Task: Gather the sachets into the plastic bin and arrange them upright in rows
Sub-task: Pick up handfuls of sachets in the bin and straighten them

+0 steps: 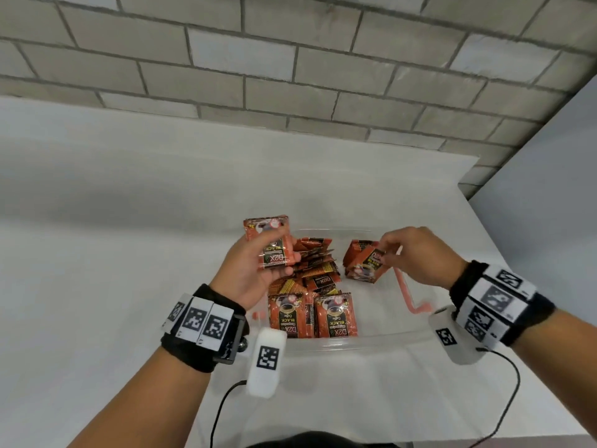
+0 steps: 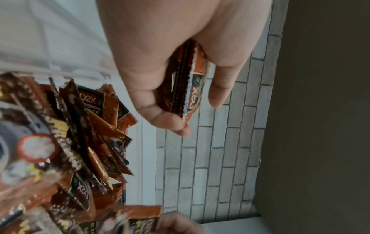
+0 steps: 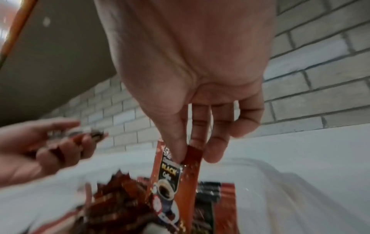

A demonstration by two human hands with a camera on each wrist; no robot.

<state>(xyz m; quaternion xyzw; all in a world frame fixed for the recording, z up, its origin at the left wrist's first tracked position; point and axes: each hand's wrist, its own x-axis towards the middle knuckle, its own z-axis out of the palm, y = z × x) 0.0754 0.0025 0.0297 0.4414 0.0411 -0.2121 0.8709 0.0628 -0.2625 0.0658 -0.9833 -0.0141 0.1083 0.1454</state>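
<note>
A clear plastic bin (image 1: 365, 341) sits on the white table and holds several orange-and-black coffee sachets (image 1: 313, 315), most standing on edge in a rough row along its left half. My left hand (image 1: 258, 270) grips a small stack of sachets (image 1: 269, 244) above the bin's left side; in the left wrist view thumb and fingers clamp that stack (image 2: 188, 88). My right hand (image 1: 407, 253) pinches the top of one sachet (image 1: 366, 265) over the bin's right half, shown in the right wrist view as a sachet (image 3: 170, 174) hanging from my fingertips with more sachets behind it.
An orange handle or clip (image 1: 410, 292) of the bin lies at its right side. The white table (image 1: 129, 253) stretches wide to the left, with a grey brick wall (image 1: 290, 76) behind it. Black cables (image 1: 504, 399) trail from my wrist cameras near the front edge.
</note>
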